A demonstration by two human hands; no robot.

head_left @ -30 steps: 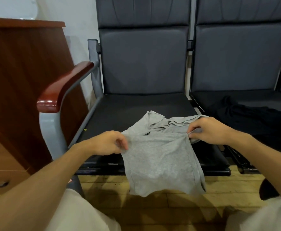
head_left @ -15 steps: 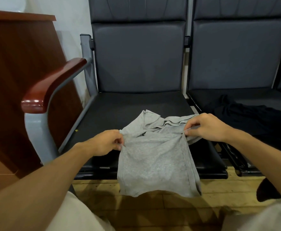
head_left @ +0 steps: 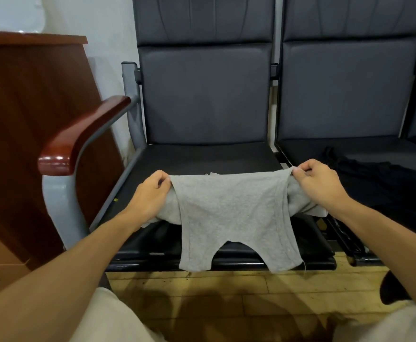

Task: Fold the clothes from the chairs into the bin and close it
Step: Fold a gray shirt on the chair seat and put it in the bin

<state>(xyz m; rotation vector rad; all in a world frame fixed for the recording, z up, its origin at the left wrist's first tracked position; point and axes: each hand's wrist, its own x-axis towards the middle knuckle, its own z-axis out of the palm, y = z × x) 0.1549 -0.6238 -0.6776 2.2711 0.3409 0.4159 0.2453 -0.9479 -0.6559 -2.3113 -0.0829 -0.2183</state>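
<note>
A grey garment (head_left: 229,213) lies spread over the front of the left chair's black seat (head_left: 202,156), its lower part hanging past the seat edge with a curved notch in the hem. My left hand (head_left: 150,196) pinches its upper left corner. My right hand (head_left: 317,183) pinches its upper right corner. Between the two hands the top edge is stretched straight. A black garment (head_left: 374,178) lies crumpled on the right chair's seat. No bin is in view.
A wooden armrest (head_left: 83,134) on a grey metal frame stands left of the seat. A reddish wooden cabinet (head_left: 24,119) fills the far left. Wooden floor (head_left: 226,292) runs below the chairs, and my light trousers show at the bottom.
My hands have moved apart and forward, pulling the bunched grey garment out wide and flat across the seat front. The collar folds that showed behind it are now hidden.
</note>
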